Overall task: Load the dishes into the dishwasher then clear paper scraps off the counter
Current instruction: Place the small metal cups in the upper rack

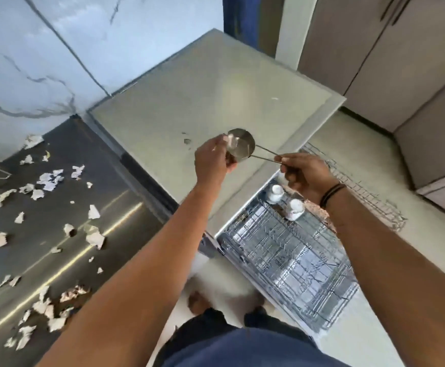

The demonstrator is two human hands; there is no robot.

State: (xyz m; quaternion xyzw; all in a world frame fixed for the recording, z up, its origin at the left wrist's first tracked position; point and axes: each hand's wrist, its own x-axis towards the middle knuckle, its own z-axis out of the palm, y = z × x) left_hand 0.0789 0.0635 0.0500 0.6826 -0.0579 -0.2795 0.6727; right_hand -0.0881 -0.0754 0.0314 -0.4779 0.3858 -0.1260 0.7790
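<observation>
we see both arms reaching out over the pale dishwasher top (216, 83). the left hand (212, 164) has its fingers curled round the bowl of a small steel saucepan (240, 145), gripping it at the rim and underside. the right hand (304, 176) pinches the end of the pan's thin wire handle (265, 154) between curled fingers and thumb. the pan hangs in the air above the top's front edge, tilted so we look into it. below the right hand, the pulled-out wire rack (290, 258) holds two white cups (285, 202) standing side by side at its far end. to our left, torn paper scraps (49, 178) lie scattered across the dark counter (57, 234), well apart from the hands
</observation>
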